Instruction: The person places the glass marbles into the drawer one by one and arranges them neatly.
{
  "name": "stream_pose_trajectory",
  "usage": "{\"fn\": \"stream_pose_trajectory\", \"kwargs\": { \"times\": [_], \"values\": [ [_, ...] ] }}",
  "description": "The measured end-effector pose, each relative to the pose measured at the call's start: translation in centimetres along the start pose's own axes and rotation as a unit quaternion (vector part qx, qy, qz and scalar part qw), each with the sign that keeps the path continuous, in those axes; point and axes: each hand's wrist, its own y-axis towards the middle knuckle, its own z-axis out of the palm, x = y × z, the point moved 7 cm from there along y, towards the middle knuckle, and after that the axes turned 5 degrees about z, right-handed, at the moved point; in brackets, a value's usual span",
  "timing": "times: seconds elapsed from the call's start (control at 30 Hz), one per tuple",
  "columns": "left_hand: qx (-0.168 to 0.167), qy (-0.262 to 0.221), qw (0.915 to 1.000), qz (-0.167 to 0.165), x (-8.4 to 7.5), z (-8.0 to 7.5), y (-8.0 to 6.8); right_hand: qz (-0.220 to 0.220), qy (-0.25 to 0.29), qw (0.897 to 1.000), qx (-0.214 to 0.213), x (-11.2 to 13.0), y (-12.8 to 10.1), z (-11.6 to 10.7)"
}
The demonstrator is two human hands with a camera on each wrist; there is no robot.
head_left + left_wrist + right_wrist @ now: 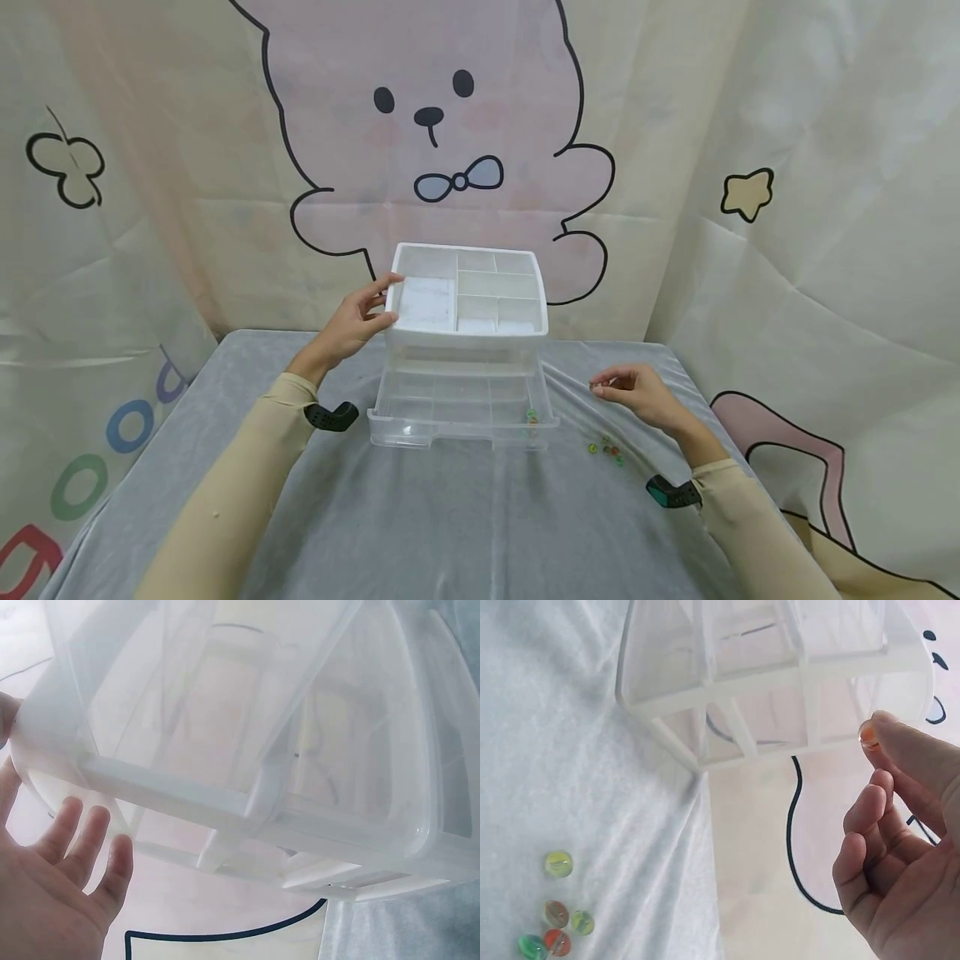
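Observation:
A clear plastic drawer organizer has a white-rimmed divided tray on top. My left hand grips the left side of that top, thumb and forefinger at the rim, other fingers spread beside it in the left wrist view. The bottom drawer stands out toward me, with a few green and orange marbles in its right front part. To the right of the organizer, my right hand pinches an orange-tinted glass marble between thumb and forefinger, raised above the cloth.
Several loose marbles, green, yellow and red-orange, lie on the grey cloth right of the drawer, below my right hand. Behind the table hangs a curtain with a cartoon bear; more printed fabric hangs at both sides.

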Motion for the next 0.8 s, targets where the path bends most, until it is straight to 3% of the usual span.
{"fn": "stream_pose_trajectory", "kwargs": {
  "times": [0.53,0.8],
  "values": [
    [0.001,0.005,1.0,-0.003,-0.1,-0.1,0.0,-0.071,0.025,0.997,-0.006,3.5,0.4,-0.1],
    [0.0,0.008,1.0,-0.005,0.0,-0.1,0.0,-0.06,-0.002,0.998,-0.025,5.2,0.8,0.2]
  ]
}}
